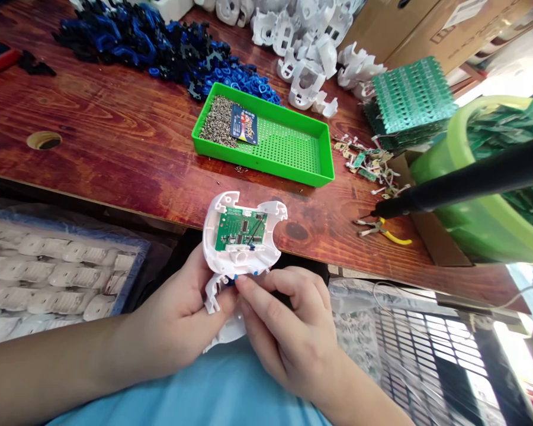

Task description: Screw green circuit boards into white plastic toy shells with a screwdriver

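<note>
A white plastic housing [211,245] with a green circuit board [235,228] inside is held above my lap, near the table's front edge. My left hand [173,313] is wrapped round its lower left side, beside a hinged-looking white piece [212,294]. At the lower edge of the housing, small blue parts show. The fingertips of my right hand [291,319] are pressed together against that edge, touching the blue parts; what they pinch, if anything, is hidden. Under both hands another white part [233,332] shows, partly covered.
A green tray [293,148] holds screws and a card. Blue and black parts [160,47], white housings [306,77], stacked circuit boards [415,94] and small wired boards [368,163] lie behind. Pliers [382,229], a black rod [462,177] and a green bucket [457,142] stand right. A crate [140,248] is left.
</note>
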`<state>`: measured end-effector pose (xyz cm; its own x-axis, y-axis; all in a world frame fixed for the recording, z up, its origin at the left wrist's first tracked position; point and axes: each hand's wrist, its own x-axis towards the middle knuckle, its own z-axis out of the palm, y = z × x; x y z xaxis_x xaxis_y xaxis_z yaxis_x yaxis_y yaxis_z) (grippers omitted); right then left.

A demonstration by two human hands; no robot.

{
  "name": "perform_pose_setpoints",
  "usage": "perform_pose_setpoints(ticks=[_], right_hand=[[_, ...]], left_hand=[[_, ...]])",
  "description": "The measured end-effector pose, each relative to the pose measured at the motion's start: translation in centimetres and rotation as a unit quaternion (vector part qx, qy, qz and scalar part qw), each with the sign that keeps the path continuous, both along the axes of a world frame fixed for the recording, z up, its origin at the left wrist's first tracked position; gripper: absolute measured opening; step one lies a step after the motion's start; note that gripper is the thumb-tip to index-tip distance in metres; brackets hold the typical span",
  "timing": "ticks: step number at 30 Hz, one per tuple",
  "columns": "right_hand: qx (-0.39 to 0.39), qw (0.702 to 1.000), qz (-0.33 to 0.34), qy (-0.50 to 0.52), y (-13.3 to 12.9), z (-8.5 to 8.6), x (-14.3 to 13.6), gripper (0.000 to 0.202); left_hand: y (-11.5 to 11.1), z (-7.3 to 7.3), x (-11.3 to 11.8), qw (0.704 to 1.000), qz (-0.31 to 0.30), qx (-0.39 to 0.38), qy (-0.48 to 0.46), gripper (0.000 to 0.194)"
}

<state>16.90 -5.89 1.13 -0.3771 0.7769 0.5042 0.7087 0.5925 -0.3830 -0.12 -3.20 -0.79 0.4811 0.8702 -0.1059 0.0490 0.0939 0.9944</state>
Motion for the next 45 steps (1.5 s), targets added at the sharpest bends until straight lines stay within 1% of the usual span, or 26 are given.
perform_pose_setpoints(ticks=[4, 6, 10, 14, 17, 21, 25, 27, 30, 31, 32, 33, 34, 36, 37, 38, 39, 40, 42, 44, 45], right_hand=[[-0.005, 1.0, -0.004, 0.023, -0.1, -0.1, -0.1, 0.024], [0.005, 1.0, -0.012, 0.025, -0.2, -0.1, -0.1, 0.022], [0.028, 0.999, -0.025, -0.017, -0.2, 0.0, -0.2, 0.022], [0.028, 0.997, -0.032, -0.058, 0.0, 0.1, -0.6, 0.023], [0.028, 0.996, -0.037, -0.075, -0.1, 0.2, -0.8, 0.023], [0.018, 0.998, -0.036, -0.048, 0.0, 0.1, -0.6, 0.024], [0.003, 0.999, -0.021, -0.037, 0.3, -0.1, -0.5, 0.023], [0.005, 1.0, -0.015, -0.022, 0.2, 0.0, -0.5, 0.023], [0.026, 0.999, -0.009, 0.028, -0.3, 0.3, 0.1, 0.022], [0.036, 0.998, -0.02, 0.047, -0.5, 0.3, 0.6, 0.022], [0.053, 0.995, -0.044, 0.066, -0.4, 0.3, 1.2, 0.023], [0.081, 0.989, -0.085, 0.086, -0.2, 0.1, 2.2, 0.026], [0.118, 0.978, -0.139, 0.102, 0.2, -0.1, 3.4, 0.027], [0.191, 0.935, -0.272, 0.122, 1.8, -0.5, 6.6, 0.025], [0.187, 0.915, -0.341, 0.108, 2.9, -0.7, 8.6, 0.019], [0.144, 0.894, -0.415, 0.087, 4.1, -0.7, 10.6, 0.018], [0.043, 0.878, -0.475, 0.041, 5.4, -0.6, 12.7, 0.027], [-0.008, 0.874, -0.485, 0.017, 6.6, -0.4, 14.7, 0.03], [-0.094, 0.867, -0.488, -0.031, 8.7, 0.2, 17.9, 0.022], [-0.153, 0.853, -0.493, -0.078, 10.3, 0.8, 20.0, 0.016], [-0.178, 0.844, -0.496, -0.101, 10.9, 1.0, 20.7, 0.016]], left_hand=[[0.1, 0.2, 0.2, 1.0, 0.014, -0.003, -0.02, 0.048], [0.1, 0.3, 0.3, 0.999, 0.02, -0.006, -0.027, 0.049], [-0.1, 0.1, 0.4, 0.999, 0.035, -0.004, -0.016, 0.049], [0.0, -0.1, 0.4, 0.998, 0.056, 0.005, -0.011, 0.046], [0.2, 0.0, 0.5, 0.998, 0.057, 0.003, -0.019, 0.046], [0.3, 0.0, 0.4, 0.997, 0.051, -0.033, -0.041, 0.049], [0.2, -0.1, 0.4, 0.998, 0.04, -0.02, -0.04, 0.053], [0.1, -0.1, 0.5, 0.998, 0.035, -0.023, -0.044, 0.05], [0.3, 0.0, 0.6, 0.995, 0.038, -0.078, -0.055, 0.042], [0.4, 0.0, 0.6, 0.992, 0.043, -0.104, -0.055, 0.043], [0.6, -0.1, 0.5, 0.989, 0.05, -0.131, -0.053, 0.044], [0.9, -0.1, 0.5, 0.985, 0.051, -0.159, -0.051, 0.047], [1.2, -0.2, 0.4, 0.98, 0.048, -0.187, -0.051, 0.048], [2.0, -0.1, 0.3, 0.971, 0.044, -0.23, -0.057, 0.053], [2.5, 0.0, 0.3, 0.967, 0.05, -0.242, -0.057, 0.057], [3.0, 0.3, 0.4, 0.965, 0.057, -0.25, -0.053, 0.061], [3.5, 0.6, 0.7, 0.964, 0.064, -0.254, -0.044, 0.064], [4.0, 0.9, 1.0, 0.964, 0.07, -0.254, -0.037, 0.066], [4.8, 1.5, 1.7, 0.963, 0.074, -0.258, -0.018, 0.066], [5.4, 1.7, 2.6, 0.961, 0.087, -0.261, 0.003, 0.064], [5.6, 1.7, 3.1, 0.961, 0.099, -0.256, 0.013, 0.062]])
